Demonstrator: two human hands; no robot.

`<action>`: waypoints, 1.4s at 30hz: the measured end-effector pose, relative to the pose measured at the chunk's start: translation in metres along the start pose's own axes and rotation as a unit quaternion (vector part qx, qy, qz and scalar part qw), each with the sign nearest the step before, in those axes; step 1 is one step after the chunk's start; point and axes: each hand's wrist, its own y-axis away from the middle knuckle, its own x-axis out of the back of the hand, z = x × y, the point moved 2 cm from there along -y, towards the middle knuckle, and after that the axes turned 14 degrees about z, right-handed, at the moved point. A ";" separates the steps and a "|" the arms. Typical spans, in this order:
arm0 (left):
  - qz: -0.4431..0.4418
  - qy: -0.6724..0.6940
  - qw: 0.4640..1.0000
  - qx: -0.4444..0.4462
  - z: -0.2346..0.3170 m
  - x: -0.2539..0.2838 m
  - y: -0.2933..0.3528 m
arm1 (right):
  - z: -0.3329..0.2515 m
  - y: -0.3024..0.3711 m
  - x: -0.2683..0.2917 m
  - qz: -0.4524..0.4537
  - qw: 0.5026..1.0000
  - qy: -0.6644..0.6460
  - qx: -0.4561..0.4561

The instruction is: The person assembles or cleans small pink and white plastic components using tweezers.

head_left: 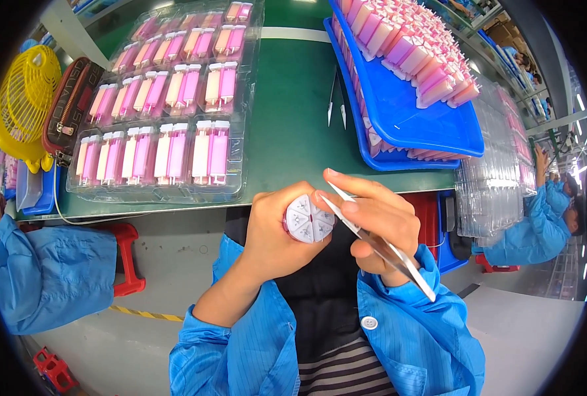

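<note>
My left hand (267,224) is wrapped round a bundle of wedge-shaped pieces (308,220). Their white ends face up and form a round disc. Between the fingers of my right hand (391,221) is a pair of metal tweezers (393,256). Its pointed tips reach toward the far right rim of the disc; whether they touch it I cannot tell. Both hands are in front of the table's near edge, above my lap. The sides of the bundle are mostly hidden by my left hand.
A clear plastic tray (239,177) holds rows of pink and cream pieces. Stacked blue trays (409,122) hold many more. Second tweezers (329,113) lie on the green table (293,132). Far left are a yellow fan (26,99) and a dark pouch (72,105); co-workers sit either side.
</note>
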 end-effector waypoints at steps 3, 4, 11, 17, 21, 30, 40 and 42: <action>-0.007 0.023 1.000 0.019 0.000 0.000 0.001 | -0.001 0.000 0.003 -0.023 0.998 0.033 0.047; -0.014 0.024 0.999 0.031 0.000 0.000 0.001 | -0.001 -0.001 0.004 -0.017 0.998 0.031 0.050; 0.031 -0.051 0.997 -0.050 0.000 0.003 -0.004 | -0.004 0.002 0.014 0.102 0.984 -0.093 -0.109; 0.084 -0.100 0.982 -0.137 0.000 -0.001 -0.004 | -0.013 -0.005 0.012 0.014 0.974 -0.126 -0.189; 0.095 -0.111 0.978 -0.151 -0.001 -0.001 -0.003 | -0.010 -0.010 0.014 -0.017 0.978 -0.126 -0.167; 0.094 -0.112 0.980 -0.133 0.002 0.000 -0.005 | -0.007 -0.012 0.013 -0.030 0.978 -0.141 -0.153; 0.096 -0.112 0.980 -0.137 -0.002 -0.001 -0.005 | -0.010 -0.015 0.011 -0.012 0.979 -0.117 -0.167; 0.097 -0.112 0.979 -0.140 -0.002 -0.001 -0.005 | -0.011 -0.016 0.011 -0.014 0.981 -0.110 -0.161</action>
